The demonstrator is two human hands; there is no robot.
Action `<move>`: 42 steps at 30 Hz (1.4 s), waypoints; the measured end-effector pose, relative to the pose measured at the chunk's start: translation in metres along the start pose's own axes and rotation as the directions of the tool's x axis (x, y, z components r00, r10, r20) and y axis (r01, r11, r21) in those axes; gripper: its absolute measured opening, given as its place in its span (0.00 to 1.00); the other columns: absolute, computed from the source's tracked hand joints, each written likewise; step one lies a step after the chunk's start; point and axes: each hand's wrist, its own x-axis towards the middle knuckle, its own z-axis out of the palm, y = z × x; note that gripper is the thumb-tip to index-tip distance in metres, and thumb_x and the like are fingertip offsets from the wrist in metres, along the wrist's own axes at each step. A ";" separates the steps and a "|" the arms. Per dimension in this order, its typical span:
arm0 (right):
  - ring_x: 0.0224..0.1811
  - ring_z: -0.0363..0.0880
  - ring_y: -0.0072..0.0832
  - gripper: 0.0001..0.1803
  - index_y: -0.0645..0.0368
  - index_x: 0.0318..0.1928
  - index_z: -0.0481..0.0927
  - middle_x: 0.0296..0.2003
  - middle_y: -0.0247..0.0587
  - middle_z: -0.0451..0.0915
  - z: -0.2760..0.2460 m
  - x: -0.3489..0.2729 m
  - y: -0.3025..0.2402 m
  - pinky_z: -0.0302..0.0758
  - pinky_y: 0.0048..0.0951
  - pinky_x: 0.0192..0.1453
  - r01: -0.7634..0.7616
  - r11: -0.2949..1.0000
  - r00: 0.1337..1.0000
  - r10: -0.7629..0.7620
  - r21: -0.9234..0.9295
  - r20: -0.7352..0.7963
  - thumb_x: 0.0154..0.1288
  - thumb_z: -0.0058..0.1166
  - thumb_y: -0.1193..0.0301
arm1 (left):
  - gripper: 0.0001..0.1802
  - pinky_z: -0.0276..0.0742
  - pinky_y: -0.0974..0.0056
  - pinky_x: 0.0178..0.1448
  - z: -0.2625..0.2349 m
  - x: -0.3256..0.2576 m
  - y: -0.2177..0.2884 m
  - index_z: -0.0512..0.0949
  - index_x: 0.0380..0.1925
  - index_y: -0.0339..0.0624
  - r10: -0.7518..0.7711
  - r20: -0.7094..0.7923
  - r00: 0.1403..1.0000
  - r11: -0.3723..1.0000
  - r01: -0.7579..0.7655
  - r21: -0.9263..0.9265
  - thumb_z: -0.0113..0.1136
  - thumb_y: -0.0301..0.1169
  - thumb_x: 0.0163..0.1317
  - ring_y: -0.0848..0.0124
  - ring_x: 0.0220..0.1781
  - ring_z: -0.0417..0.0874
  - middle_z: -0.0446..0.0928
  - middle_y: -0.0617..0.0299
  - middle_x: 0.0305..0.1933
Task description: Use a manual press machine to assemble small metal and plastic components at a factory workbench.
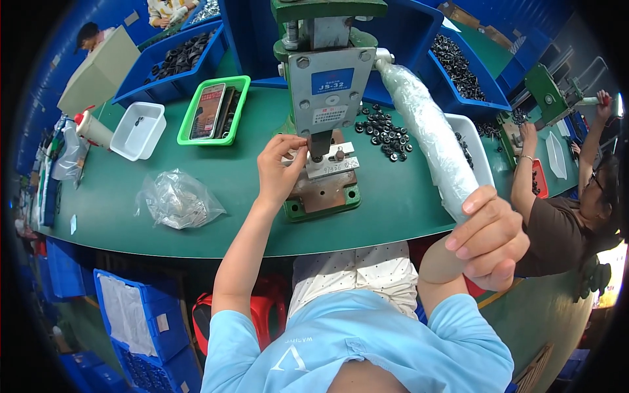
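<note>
A green hand press (331,85) with a grey metal front plate stands on the bench in front of me. My left hand (283,164) is at its lower part, thumb and fingertips pinched beside the ram (319,144); whatever they hold is too small to make out. Below the ram a metal fixture block (334,165) sits on the press base. My right hand (488,239) is wrapped round the end of the press lever (426,124), which is covered in clear plastic and slants down toward me. Small black round parts (386,134) lie loose to the right of the press.
Left of the press are a green basket (246,88) holding a phone-like object, a white tray (137,131), a plastic bag (180,200) and a cup (92,128). Blue bins (481,105) of parts line the back. At right, another person (563,216) works a similar press.
</note>
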 end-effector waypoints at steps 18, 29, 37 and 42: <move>0.33 0.77 0.27 0.13 0.66 0.43 0.75 0.38 0.41 0.79 -0.032 0.064 0.137 0.73 0.30 0.43 -0.416 0.885 0.708 0.459 0.208 -0.537 0.65 0.47 0.69 | 0.04 0.80 0.69 0.37 -0.028 -0.029 0.009 0.74 0.33 0.35 -0.394 -0.035 0.918 0.781 0.315 -0.539 0.56 0.24 0.62 0.70 0.33 0.82 0.80 0.55 0.33; 0.38 0.75 0.31 0.10 0.56 0.35 0.85 0.33 0.37 0.82 0.078 -0.109 0.183 0.69 0.27 0.45 -0.507 0.620 0.842 0.506 -0.599 -0.189 0.48 0.64 0.71 | 0.05 0.80 0.71 0.38 0.017 -0.042 0.014 0.76 0.34 0.32 -0.372 0.067 0.926 0.812 0.360 -0.460 0.58 0.23 0.60 0.74 0.35 0.81 0.80 0.57 0.34; 0.40 0.76 0.33 0.08 0.57 0.35 0.84 0.34 0.39 0.82 -0.066 -0.104 0.150 0.70 0.30 0.47 -0.701 0.134 0.697 0.335 -0.700 -0.634 0.56 0.61 0.67 | 0.07 0.79 0.71 0.39 0.030 -0.023 0.009 0.78 0.34 0.31 -0.388 0.066 0.919 0.798 0.371 -0.475 0.61 0.25 0.59 0.76 0.33 0.81 0.79 0.60 0.32; 0.46 0.73 0.38 0.14 0.52 0.40 0.82 0.40 0.38 0.81 -0.094 -0.104 0.158 0.67 0.36 0.54 -0.500 -0.003 0.826 0.299 -0.866 -0.477 0.50 0.62 0.70 | 0.06 0.79 0.70 0.40 0.039 -0.019 0.011 0.72 0.30 0.35 -0.381 -0.044 0.923 0.726 0.270 -0.632 0.60 0.20 0.57 0.74 0.35 0.82 0.79 0.59 0.32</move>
